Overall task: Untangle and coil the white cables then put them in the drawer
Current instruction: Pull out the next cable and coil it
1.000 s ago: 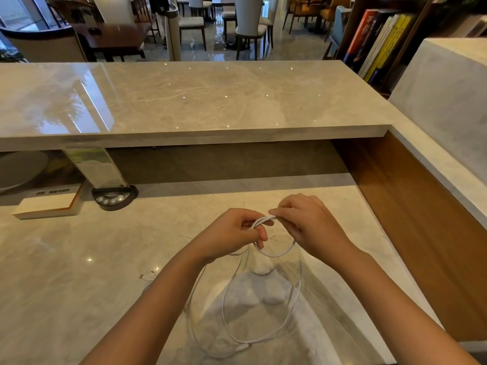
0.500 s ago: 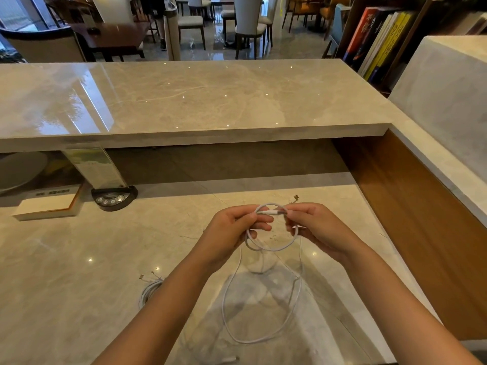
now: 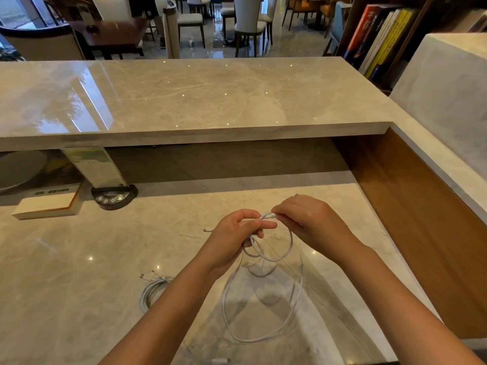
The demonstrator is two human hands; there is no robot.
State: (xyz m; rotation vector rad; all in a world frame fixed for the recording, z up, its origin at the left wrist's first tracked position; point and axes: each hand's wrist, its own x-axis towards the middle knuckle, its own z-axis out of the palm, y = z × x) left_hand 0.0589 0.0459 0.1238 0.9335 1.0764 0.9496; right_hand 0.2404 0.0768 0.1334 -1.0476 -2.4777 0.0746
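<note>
Above the tabletop (image 3: 79,259), center-right, I've got both hands up w/ one white cable (image 3: 263,338) between them. Left hand (image 3: 234,235) has its fingers (image 3: 263,225) curled round a couple of small loops, which hang just below the knuckles. Right hand (image 3: 311,222) pinches the cable's plug end (image 3: 268,216) at the top, fingertips nearly touching the left ones. Rest of the cable drops from the hands in one big slack loop toward me, hanging or lying on the tabletop, can't tell which; its long axis runs roughly away-to-near, straight under the hands.

Second bundle of white cable (image 3: 152,291) lies on the tabletop just left of my left forearm, loosely coiled, plugs pointing up-left. Closer to left hand than right. Small loose plug (image 3: 208,229) sits on the tabletop just left of the left hand; which cable it belongs to, can't tell.

Step, my guess: mid-coil on cable one, slack still to wind. Drawer not in view. Next wrap prob needs the right hand feeding slack up from below into the left hand's loops.
</note>
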